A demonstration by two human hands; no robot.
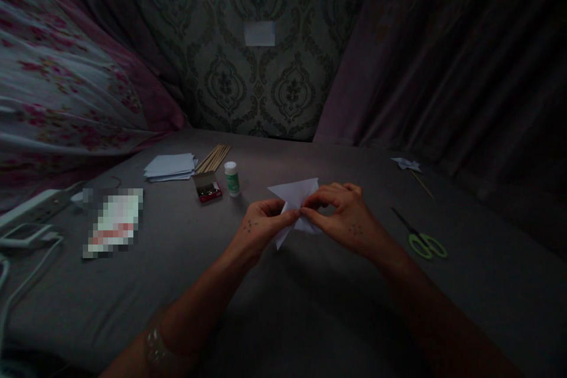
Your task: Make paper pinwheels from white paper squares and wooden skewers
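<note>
A white paper pinwheel [296, 194] with pointed blades is held up over the middle of the table. My left hand [266, 221] grips it from the left, its thumb pressed near the centre. From the right, my right hand [341, 209] pinches at that same centre with thumb and forefinger. Anything small between those fingertips is too dim to make out. Just beyond my left hand are a white glue stick [231, 179] with a green label and an open small red box [208, 189] of metallic pins or tacks.
Green-handled scissors [420, 242] lie at the right, with a pinwheel on a stick [407, 164] behind them. A stack of white paper [170, 166] and several wooden sticks [215, 157] rest back left. A power strip [35, 207], cables and a blurred-out packet [116, 221] occupy the left.
</note>
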